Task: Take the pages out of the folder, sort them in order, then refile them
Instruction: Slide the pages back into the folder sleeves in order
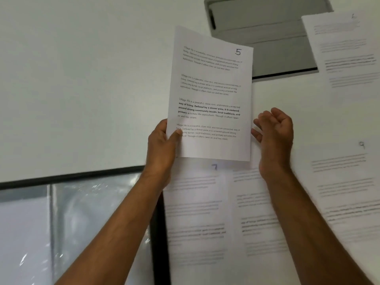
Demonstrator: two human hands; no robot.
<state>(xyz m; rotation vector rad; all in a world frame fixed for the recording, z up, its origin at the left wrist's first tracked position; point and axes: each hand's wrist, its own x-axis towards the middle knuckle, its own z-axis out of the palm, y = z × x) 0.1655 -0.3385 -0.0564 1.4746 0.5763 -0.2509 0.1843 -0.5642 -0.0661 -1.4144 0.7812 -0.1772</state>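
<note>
My left hand (162,149) pinches the lower left corner of a printed page marked 5 (211,93) and holds it up above the table. My right hand (274,136) hovers just right of that page with its fingers loosely curled and nothing in it. The open folder (86,219), with a black edge and shiny clear sleeves, lies at the lower left. A page marked 7 (195,212) lies flat under my arms, with another page (257,212) beside it. A page marked 9 (345,182) lies at the right. One more page (345,56) lies at the upper right.
A grey flat case (263,31) lies at the top, partly behind the held page and under the upper right page. The white table (82,79) spreads across the left and upper left.
</note>
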